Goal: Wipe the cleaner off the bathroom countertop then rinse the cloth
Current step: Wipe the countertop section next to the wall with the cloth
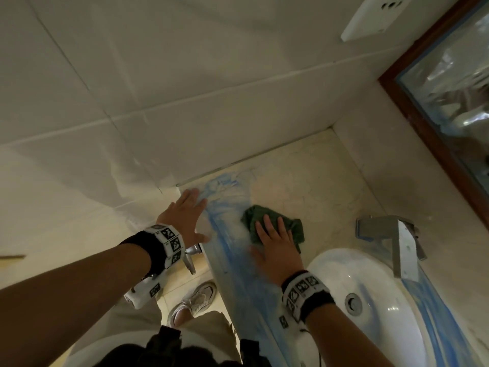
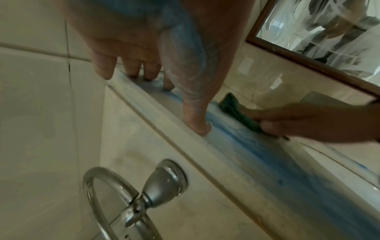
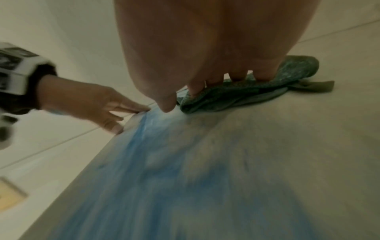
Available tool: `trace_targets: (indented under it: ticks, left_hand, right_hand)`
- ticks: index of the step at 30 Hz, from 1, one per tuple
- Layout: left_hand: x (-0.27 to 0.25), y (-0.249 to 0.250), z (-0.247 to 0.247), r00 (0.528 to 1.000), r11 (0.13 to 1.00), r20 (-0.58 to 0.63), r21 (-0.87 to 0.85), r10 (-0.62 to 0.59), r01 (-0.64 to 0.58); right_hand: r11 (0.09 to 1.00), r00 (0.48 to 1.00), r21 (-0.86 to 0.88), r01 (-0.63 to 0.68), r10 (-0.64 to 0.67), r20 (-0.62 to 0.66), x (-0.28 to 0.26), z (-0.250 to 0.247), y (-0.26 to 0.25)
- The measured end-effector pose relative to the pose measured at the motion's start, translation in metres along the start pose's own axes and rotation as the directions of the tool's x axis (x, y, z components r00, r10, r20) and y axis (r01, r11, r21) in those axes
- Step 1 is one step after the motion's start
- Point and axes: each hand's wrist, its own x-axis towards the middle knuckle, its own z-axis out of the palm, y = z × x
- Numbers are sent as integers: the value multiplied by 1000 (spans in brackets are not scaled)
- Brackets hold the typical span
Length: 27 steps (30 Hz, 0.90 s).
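A crumpled dark green cloth (image 1: 293,227) (image 2: 236,112) (image 3: 257,91) lies on the beige countertop (image 1: 312,181) (image 3: 287,162). My right hand (image 1: 275,239) (image 3: 216,53) presses flat on it with straight fingers. Blue cleaner (image 1: 227,234) (image 2: 257,146) (image 3: 154,170) is smeared in streaks along the counter's front edge and around the sink rim. My left hand (image 1: 185,213) (image 2: 164,53) (image 3: 92,104) rests flat with straight fingers on the counter's left end, its thumb smeared with pale blue foam.
A white basin (image 1: 370,287) with a drain sits right of the cloth, and a square metal faucet (image 1: 391,234) stands behind it. A mirror in a wooden frame (image 1: 428,102) (image 2: 308,61) hangs above the backsplash. A chrome towel ring (image 2: 127,199) hangs on the counter's side panel.
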Motion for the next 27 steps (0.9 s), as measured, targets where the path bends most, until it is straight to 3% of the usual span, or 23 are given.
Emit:
trace_targets:
  ticks: [8,12,19,22,27]
  left_hand:
    - [1,3,-5,999,997,49,80,-5,1]
    - [-2,8,-11,998,991,68,133,-16,7]
    - [0,8,-14,997,988,80,153,-18,6]
    - [3,7,-14,997,990,72,142,-13,2]
    - [6,7,-12,997,988,72,155,-7,-5]
  right_hand:
    - [999,1000,42,6,-6,1,105,-66,-21]
    - [999,999,37,13,-11,-33,82,-47,-17]
    - [1000,1000,18,3,-4,23,-41,19,-3]
    - [1000,999,15,-8,8,33,-33,18,-1]
    - [1000,1000,-5,-6,6,-14,43,-21,-3]
